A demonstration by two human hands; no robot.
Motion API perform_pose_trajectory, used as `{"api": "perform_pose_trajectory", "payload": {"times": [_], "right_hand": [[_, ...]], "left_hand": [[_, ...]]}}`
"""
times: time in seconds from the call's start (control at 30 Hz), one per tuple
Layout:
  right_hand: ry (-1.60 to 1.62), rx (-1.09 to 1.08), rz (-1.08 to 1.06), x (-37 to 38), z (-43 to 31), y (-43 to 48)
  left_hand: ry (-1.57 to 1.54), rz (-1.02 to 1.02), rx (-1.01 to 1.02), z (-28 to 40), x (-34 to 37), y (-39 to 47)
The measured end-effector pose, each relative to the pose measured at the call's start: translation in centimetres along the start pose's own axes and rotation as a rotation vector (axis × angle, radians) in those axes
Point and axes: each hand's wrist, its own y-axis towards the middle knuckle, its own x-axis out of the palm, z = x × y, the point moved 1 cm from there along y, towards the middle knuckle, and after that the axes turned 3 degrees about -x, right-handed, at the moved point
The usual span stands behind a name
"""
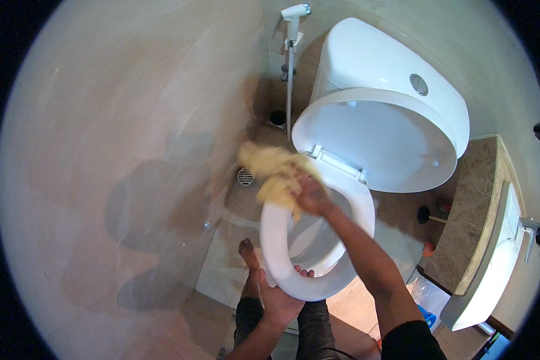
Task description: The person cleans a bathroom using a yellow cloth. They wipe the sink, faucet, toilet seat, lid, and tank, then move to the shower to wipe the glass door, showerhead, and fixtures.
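My left hand (282, 294) grips the front edge of a white toilet seat (276, 252), its fingertips showing inside the ring. The seat is tilted up off the bowl (303, 238). In my right hand (311, 193) is a yellow cloth (274, 166), blurred, spread over the seat's rear left part near the hinge. Behind the seat, the raised lid (387, 139) leans against the cistern (382, 63), which has a round flush button (418, 84).
A bidet sprayer (293, 18) hangs on the wall above a hose. Left of the toilet lies a floor drain (245, 177). At the right are a stone counter (465, 220), a white washbasin (490, 279) with a tap (529, 231), and a plunger (424, 215).
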Motion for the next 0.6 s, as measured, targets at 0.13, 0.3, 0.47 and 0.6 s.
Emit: {"api": "perform_pose_trajectory", "payload": {"times": [0.13, 0.3, 0.47, 0.6], "right_hand": [[-0.177, 0.284, -0.140, -1.0, 8.4, -3.6], [-0.226, 0.564, -0.054, -5.1, 10.8, -12.7], [-0.187, 0.917, -0.191, -8.4, 1.8, -21.1], [-0.008, 0.690, -0.420, -11.1, -11.8, -25.9]], "left_hand": [[0.081, 0.126, -0.015, 0.2, -0.2, 0.7], [0.065, 0.126, 0.028, -0.9, -1.2, 1.4], [0.111, 0.214, 0.071, -0.8, -2.2, 2.1], [0.100, 0.231, 0.047, -0.1, -2.4, 1.9]]}}
